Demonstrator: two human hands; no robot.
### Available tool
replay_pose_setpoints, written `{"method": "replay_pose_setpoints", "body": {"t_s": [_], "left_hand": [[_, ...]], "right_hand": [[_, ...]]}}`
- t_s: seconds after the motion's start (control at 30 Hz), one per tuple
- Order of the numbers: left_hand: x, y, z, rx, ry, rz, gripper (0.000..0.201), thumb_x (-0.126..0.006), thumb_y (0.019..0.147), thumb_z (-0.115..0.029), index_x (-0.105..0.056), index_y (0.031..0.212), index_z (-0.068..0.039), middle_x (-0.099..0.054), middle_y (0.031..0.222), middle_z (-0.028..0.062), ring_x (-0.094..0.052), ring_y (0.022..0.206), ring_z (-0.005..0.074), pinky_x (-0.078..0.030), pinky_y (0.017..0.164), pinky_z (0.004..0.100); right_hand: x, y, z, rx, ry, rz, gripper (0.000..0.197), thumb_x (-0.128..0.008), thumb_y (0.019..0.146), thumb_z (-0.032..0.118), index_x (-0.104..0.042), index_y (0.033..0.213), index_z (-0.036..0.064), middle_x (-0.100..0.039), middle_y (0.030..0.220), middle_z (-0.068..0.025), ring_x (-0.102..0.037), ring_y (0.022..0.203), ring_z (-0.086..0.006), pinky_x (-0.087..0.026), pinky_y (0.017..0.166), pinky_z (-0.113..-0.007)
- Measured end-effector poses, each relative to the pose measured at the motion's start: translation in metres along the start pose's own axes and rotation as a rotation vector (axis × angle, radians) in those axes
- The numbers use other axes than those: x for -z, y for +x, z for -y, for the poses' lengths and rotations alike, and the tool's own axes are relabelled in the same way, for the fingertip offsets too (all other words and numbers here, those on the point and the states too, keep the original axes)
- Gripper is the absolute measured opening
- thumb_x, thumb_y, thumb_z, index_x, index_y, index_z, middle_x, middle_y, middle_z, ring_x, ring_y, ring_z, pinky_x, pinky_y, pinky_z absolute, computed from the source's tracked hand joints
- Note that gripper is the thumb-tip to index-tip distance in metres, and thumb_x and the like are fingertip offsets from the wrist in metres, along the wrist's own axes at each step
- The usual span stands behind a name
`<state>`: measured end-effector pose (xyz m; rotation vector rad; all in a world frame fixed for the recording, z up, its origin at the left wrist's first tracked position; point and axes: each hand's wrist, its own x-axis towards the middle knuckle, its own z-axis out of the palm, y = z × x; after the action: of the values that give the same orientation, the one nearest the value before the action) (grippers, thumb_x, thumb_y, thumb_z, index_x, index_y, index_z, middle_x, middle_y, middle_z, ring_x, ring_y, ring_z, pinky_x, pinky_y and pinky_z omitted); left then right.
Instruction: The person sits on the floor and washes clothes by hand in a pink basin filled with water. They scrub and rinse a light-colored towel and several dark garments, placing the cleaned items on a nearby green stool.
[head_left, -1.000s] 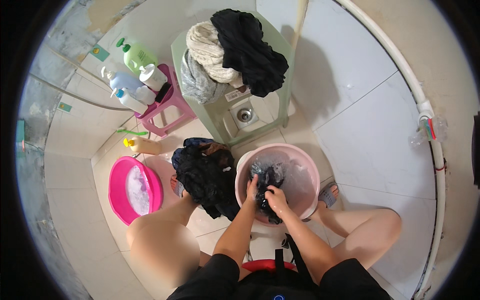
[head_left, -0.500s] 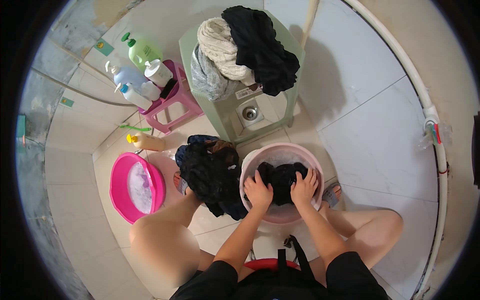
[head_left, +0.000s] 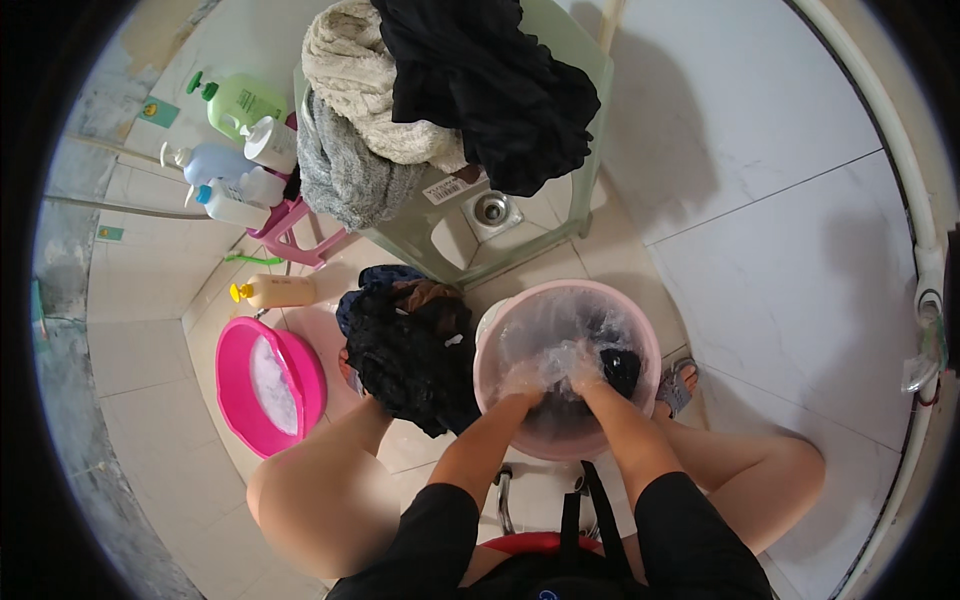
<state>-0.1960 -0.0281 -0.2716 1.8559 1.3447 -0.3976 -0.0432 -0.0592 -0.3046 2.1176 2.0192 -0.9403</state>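
A light pink basin (head_left: 650, 335) of cloudy, splashing water stands on the floor in front of me. My left hand (head_left: 525, 380) is in the water on the basin's left side, its fingers blurred by the splash. Close by, my right hand (head_left: 586, 378) is also in the water, its fingers smeared and hidden. A black garment (head_left: 621, 372) shows above the surface just right of my right hand, while the rest of it lies under water. What either hand grips cannot be made out.
Left of the basin lies a heap of dark clothes (head_left: 410, 360). A bright pink basin (head_left: 228, 385) of suds stands farther left, near a yellow-topped pump bottle (head_left: 280, 291). Beyond, a green stool (head_left: 590, 190) bears cream, grey and black clothes; a pink stool (head_left: 290, 240) holds several bottles.
Both hands have gone from lying spread on the black garment down into the water. The garment is now mostly submerged, and the water splashes. My view has shifted, bringing the stools nearer the top edge.
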Motion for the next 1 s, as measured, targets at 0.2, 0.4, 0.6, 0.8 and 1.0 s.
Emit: {"method": "replay_pose_setpoints", "body": {"t_s": [0.2,0.4,0.6,0.8,1.0], "left_hand": [[0.006,-0.009,-0.009,-0.12,0.112,-0.415,0.029,-0.05,0.083,-0.019,-0.059,0.108,-0.006,-0.057,0.11,0.0174,-0.052,0.106,0.0344,-0.039,0.092,0.0451],[-0.039,-0.039,-0.003,-0.33,0.202,-0.192,0.027,-0.058,0.078,-0.025,-0.061,0.098,-0.006,-0.059,0.102,0.014,-0.055,0.1,0.0308,-0.043,0.085,0.0399],[-0.033,-0.077,-0.011,-0.191,0.539,0.081,0.038,-0.062,0.074,-0.038,-0.064,0.098,-0.008,-0.063,0.11,0.0155,-0.058,0.108,0.0266,-0.046,0.088,0.0383],[0.041,-0.099,-0.02,-0.177,0.283,0.165,0.048,-0.07,0.067,-0.037,-0.064,0.105,-0.009,-0.068,0.099,0.0116,-0.064,0.095,0.0285,-0.05,0.083,0.0415],[0.191,-0.175,-0.051,-0.511,0.058,-0.229,0.04,-0.067,0.065,-0.036,-0.064,0.091,-0.006,-0.065,0.082,0.0197,-0.062,0.081,0.0371,-0.05,0.073,0.0439]], "right_hand": [[0.039,-0.016,0.03,0.011,-0.012,-0.268,0.028,-0.066,0.071,0.023,-0.066,0.096,0.0092,-0.06,0.102,-0.0156,-0.055,0.094,-0.0333,-0.045,0.078,-0.045],[0.006,-0.088,0.016,0.116,-0.201,0.07,0.045,-0.06,0.078,0.035,-0.058,0.114,0.0082,-0.052,0.119,-0.0147,-0.046,0.114,-0.0292,-0.032,0.099,-0.045],[-0.002,-0.098,0.038,-0.017,-0.207,0.396,0.047,-0.052,0.083,0.024,-0.05,0.126,0.007,-0.059,0.118,-0.0182,-0.058,0.11,-0.0304,-0.039,0.098,-0.047],[0.061,-0.115,0.017,-0.109,0.254,0.201,0.035,-0.055,0.083,0.028,-0.06,0.112,0.0094,-0.064,0.105,-0.0203,-0.06,0.098,-0.0389,-0.048,0.085,-0.046],[0.25,-0.172,0.075,0.268,0.284,0.017,0.068,-0.08,0.063,0.048,-0.058,0.109,0.0023,-0.064,0.095,-0.0238,-0.061,0.091,-0.0391,-0.049,0.08,-0.042]]}}
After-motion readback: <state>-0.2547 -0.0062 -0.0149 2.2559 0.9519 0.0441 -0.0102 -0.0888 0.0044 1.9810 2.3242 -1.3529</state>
